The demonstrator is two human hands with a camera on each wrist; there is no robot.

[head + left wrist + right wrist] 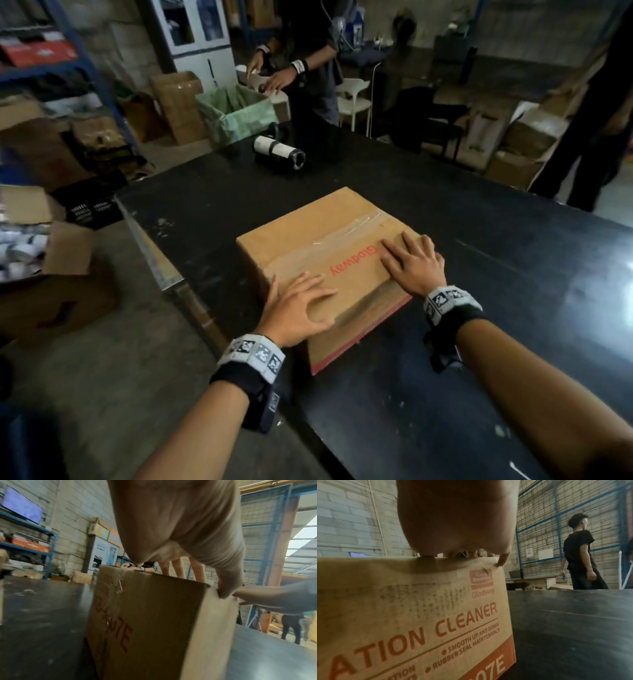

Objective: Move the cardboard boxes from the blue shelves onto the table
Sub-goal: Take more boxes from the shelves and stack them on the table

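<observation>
Blue shelving (99,78) stands far out to the left of the left hand, beyond the table edge, holding a red carton; open cartons sit on the floor beneath and beside it.

Left hand (296,313): flat on top of the cardboard box (318,246), at the box corner nearest the person. Fingers spread and mostly straight, thumb along the near left edge. In the left wrist view the palm (180,520) arches over the top edge with fingertips (224,592) pressing on the cardboard; nothing is gripped.

The cardboard box rests on the black table (479,342) under both hands, upright, top flaps sealed with clear tape, red "Glodway" print between the two hands. Side panel print in the right wrist view (412,615) reads "CLEANER".

Right hand (412,262): flat on the box top at the right near edge, fingers extended and lying together, pointing away from the person. Right wrist view shows the palm (457,520) over the top edge, fingertips touching cardboard; no grasp.

Beyond the hands, on the far part of the table, lies a white-and-black cylindrical device (279,154). Farther still, a second person (308,68) handles something over a green-lined box (239,109). Another person in black (580,555) stands off to the right of the right hand, past the table.
</observation>
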